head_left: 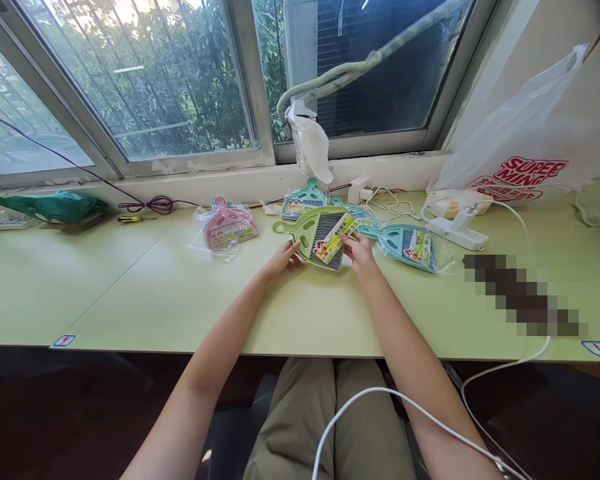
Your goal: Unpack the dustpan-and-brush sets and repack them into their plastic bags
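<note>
A green mini dustpan-and-brush set (pixel 316 235) with a colourful label lies on the pale green table (pixel 130 293) in front of me. My left hand (pixel 283 259) grips its near left edge, fingers curled on the pan. On the other side, my right hand (pixel 359 253) pinches the labelled brush part. A pink set (pixel 227 228) in clear wrap lies to the left. One teal set (pixel 410 245) in wrap lies to the right, and another teal set (pixel 304 199) sits behind.
A white power strip (pixel 457 233) and cables lie at the right, with a white plastic bag (pixel 525 153) behind. A green bag (pixel 50 205) and a screwdriver (pixel 134 218) sit at the far left by the window sill. A white cable (pixel 405 400) crosses my lap.
</note>
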The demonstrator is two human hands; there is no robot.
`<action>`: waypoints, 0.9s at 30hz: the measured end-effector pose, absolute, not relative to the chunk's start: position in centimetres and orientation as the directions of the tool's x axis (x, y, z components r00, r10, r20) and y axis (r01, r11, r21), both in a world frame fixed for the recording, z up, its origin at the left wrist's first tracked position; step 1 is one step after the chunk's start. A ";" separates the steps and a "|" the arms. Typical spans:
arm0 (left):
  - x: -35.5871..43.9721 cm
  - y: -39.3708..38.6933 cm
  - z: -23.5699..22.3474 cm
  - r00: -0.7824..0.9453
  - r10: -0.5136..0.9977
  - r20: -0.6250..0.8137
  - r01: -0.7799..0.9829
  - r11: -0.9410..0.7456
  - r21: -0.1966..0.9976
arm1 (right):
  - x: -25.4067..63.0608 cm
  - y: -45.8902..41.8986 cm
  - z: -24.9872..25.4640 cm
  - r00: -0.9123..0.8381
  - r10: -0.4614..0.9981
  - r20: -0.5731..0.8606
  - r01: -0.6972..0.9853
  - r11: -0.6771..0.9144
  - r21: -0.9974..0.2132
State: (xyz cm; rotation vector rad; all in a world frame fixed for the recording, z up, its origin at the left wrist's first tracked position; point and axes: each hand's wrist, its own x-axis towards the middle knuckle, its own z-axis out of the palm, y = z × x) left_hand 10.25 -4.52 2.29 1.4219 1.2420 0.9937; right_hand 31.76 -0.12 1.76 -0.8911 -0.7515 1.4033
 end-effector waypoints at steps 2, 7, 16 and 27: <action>10.3 -4.5 2.4 0.109 0.994 0.025 0.158 -0.042 0.987 | 31.6 -0.1 1.8 0.037 0.993 -0.108 -0.492 -0.076 -0.867; 10.2 -4.3 2.7 -0.010 0.996 0.089 -0.005 -0.089 0.996 | 31.5 -0.1 2.3 0.033 0.970 -0.239 -0.468 -0.196 -0.862; 8.1 -2.9 2.4 -0.507 0.741 0.440 0.147 -0.428 0.892 | 33.0 -0.1 2.2 0.175 0.976 -0.127 -0.291 -0.071 -0.954; 7.4 -3.1 2.7 -0.608 0.614 0.504 0.221 -0.479 0.850 | 32.3 -0.8 1.5 0.128 0.978 0.163 0.655 0.040 -0.754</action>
